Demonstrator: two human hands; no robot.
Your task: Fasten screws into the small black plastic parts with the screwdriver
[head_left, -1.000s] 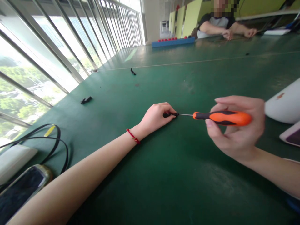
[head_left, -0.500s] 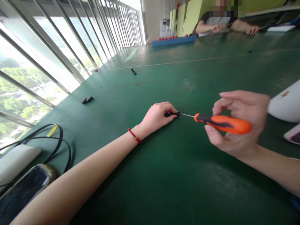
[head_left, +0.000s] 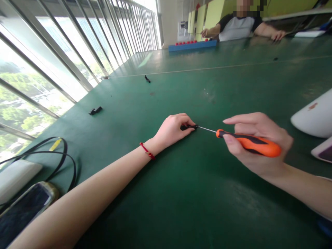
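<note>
On the green tabletop, my left hand [head_left: 172, 129] is closed in a pinch around a small black part [head_left: 190, 127], mostly covered by the fingers. The tip of an orange and black screwdriver [head_left: 255, 144] meets the part's right end. My right hand [head_left: 261, 138] holds the screwdriver's handle, thumb on the near side and index finger stretched out above it. The shaft slopes slightly down to the right in view. Two other small black parts lie apart from my hands: one [head_left: 95, 110] to the left, another [head_left: 147, 79] farther back.
A phone [head_left: 28, 211], a white box [head_left: 20, 180] and looped black cable [head_left: 66, 152] lie at the left. White objects, one a rounded shape [head_left: 315, 116], stand at the right edge. Across the table [head_left: 160, 207], a person [head_left: 237, 29] sits behind a blue strip with red knobs [head_left: 193, 46].
My right hand has shifted its fingers on the screwdriver, straightening the index finger, and the handle end has dropped slightly. My left hand stays put. The person opposite has reached one arm sideways.
</note>
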